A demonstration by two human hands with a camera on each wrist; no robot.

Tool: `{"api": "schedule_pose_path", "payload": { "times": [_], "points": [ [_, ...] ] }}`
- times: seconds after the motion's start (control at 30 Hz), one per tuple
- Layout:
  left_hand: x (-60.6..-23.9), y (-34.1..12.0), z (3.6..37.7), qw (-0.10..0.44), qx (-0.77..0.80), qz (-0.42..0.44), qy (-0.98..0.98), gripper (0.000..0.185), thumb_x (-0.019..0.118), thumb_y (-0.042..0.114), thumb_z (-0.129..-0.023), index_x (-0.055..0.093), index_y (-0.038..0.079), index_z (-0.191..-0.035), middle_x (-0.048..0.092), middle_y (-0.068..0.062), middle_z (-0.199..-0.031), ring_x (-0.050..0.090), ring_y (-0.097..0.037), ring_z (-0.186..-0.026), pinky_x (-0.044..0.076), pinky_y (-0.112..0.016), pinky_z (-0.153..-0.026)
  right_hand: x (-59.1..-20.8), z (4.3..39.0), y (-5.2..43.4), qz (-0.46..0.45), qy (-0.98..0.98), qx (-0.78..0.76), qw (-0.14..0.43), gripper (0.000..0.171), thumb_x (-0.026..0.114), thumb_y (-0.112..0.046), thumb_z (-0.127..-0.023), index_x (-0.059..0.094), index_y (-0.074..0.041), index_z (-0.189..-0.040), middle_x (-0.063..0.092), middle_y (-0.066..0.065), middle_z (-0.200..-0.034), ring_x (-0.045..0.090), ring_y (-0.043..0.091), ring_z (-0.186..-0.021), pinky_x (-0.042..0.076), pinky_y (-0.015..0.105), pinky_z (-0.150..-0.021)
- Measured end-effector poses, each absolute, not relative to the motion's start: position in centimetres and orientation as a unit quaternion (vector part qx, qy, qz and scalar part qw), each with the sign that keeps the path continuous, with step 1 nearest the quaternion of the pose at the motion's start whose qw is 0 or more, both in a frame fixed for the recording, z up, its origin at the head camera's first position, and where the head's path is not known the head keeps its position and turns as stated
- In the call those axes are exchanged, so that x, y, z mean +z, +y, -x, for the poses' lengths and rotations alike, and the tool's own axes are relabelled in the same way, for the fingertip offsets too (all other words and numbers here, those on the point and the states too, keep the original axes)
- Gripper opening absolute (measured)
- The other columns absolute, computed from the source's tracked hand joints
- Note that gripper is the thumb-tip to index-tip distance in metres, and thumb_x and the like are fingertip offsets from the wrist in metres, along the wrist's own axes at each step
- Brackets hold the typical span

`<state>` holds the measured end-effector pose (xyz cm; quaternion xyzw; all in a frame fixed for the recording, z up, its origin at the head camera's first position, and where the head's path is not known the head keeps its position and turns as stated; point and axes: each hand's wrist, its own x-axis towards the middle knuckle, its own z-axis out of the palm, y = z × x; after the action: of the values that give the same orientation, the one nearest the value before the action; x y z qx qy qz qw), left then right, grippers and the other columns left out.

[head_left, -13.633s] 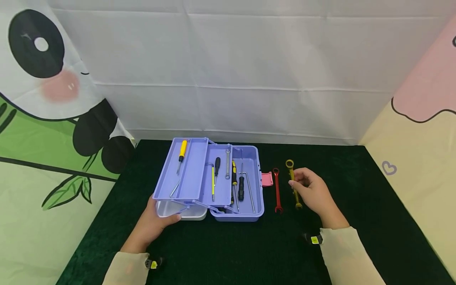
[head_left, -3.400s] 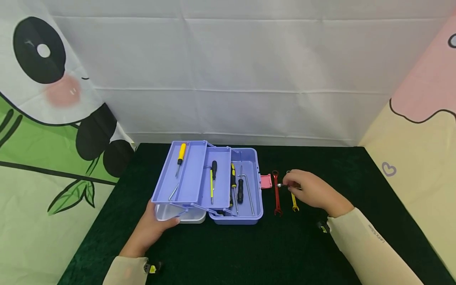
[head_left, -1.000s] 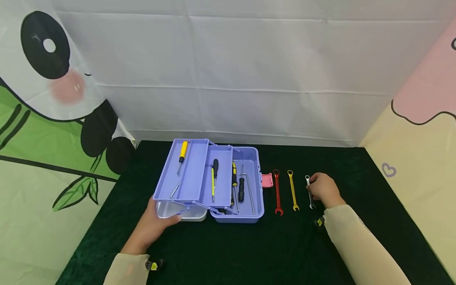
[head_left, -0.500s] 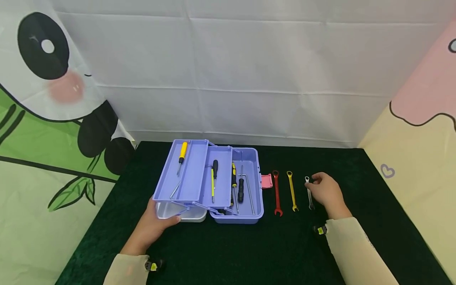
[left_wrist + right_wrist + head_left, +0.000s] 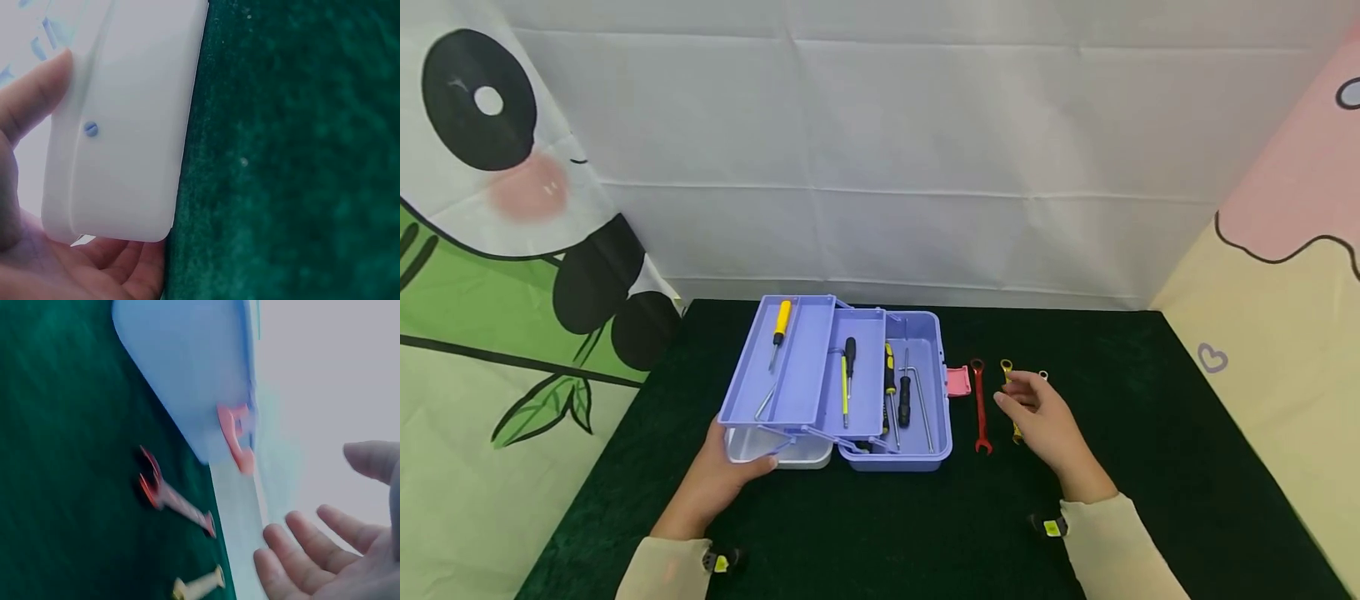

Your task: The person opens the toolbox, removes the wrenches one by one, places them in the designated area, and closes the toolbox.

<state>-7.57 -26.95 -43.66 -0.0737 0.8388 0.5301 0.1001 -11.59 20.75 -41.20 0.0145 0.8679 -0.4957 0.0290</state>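
Note:
My left hand (image 5: 715, 479) grips the end of the translucent white lid (image 5: 808, 454) of a purple toolbox (image 5: 898, 464); the left wrist view has the thumb over the lid's edge and fingers (image 5: 134, 265) beneath. Over the table right of the box, my right hand (image 5: 1047, 425) holds nothing, its fingers spread in the right wrist view. It hides much of a yellow wrench (image 5: 1007, 366) and nearly all of a silver wrench (image 5: 1043, 375), whose ring end peeks out behind the knuckles. A red wrench (image 5: 981, 408) lies nearer the box, in full view.
The trays are fanned out, carrying a yellow screwdriver (image 5: 782, 319), a black screwdriver (image 5: 850, 354) and a thin yellow tool (image 5: 845, 390). More screwdrivers and a hex key (image 5: 921, 408) lie in the box bottom. A pink latch (image 5: 958, 381) sticks out right.
The silver wrench has gone from the middle tray to the table, right of the yellow one. My right hand has let go of it and moved left over the yellow wrench. My left hand stays put.

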Motion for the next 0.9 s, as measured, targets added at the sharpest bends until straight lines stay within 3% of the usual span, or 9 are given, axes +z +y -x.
{"api": "schedule_pose_path", "payload": {
  "times": [0.2, 0.37, 0.67, 0.9],
  "points": [
    [-43.7, -27.1, 7.5, 0.104, 0.527, 0.082, 0.84, 0.128, 0.088, 0.039, -0.083, -0.009, 0.022, -0.165, 0.01, -0.022, -0.169, 0.025, -0.048, -0.146, 0.016, -0.072, -0.116, -42.1, 10.5, 17.7, 0.033, 0.825, -0.564, 0.012, 0.059, 0.068, -0.029, -0.102, 0.043, -0.009, -0.151, 0.052, 0.017, -0.146, 0.052, 0.032, -0.133, 0.043, 0.052, -0.111],
    [-43.8, -27.1, 7.6, 0.106, 0.526, 0.08, 0.84, 0.128, 0.088, 0.04, -0.082, -0.008, 0.023, -0.165, 0.011, -0.021, -0.169, 0.026, -0.047, -0.146, 0.016, -0.072, -0.116, -42.6, 9.7, 16.2, 0.061, 0.808, -0.586, 0.026, 0.073, 0.077, -0.025, -0.096, 0.037, -0.008, -0.155, 0.043, 0.017, -0.156, 0.046, 0.033, -0.14, 0.039, 0.051, -0.114],
    [-43.7, -27.1, 7.6, 0.095, 0.535, 0.066, 0.837, 0.128, 0.088, 0.04, -0.082, -0.008, 0.023, -0.165, 0.01, -0.021, -0.169, 0.026, -0.047, -0.146, 0.016, -0.072, -0.116, -43.6, 9.0, 14.0, 0.076, 0.79, -0.605, 0.065, 0.094, 0.085, -0.014, -0.087, 0.026, -0.009, -0.16, 0.037, 0.014, -0.16, 0.041, 0.032, -0.145, 0.038, 0.047, -0.115],
    [-43.8, -27.0, 7.6, 0.084, 0.548, 0.048, 0.831, 0.124, 0.087, 0.039, -0.084, -0.004, 0.024, -0.166, 0.01, -0.018, -0.169, 0.027, -0.046, -0.145, 0.017, -0.072, -0.116, -44.5, 8.8, 13.0, 0.076, 0.785, -0.609, 0.081, 0.101, 0.088, -0.016, -0.084, 0.025, -0.013, -0.163, 0.039, 0.015, -0.158, 0.045, 0.033, -0.14, 0.043, 0.049, -0.11]
  ]
}}
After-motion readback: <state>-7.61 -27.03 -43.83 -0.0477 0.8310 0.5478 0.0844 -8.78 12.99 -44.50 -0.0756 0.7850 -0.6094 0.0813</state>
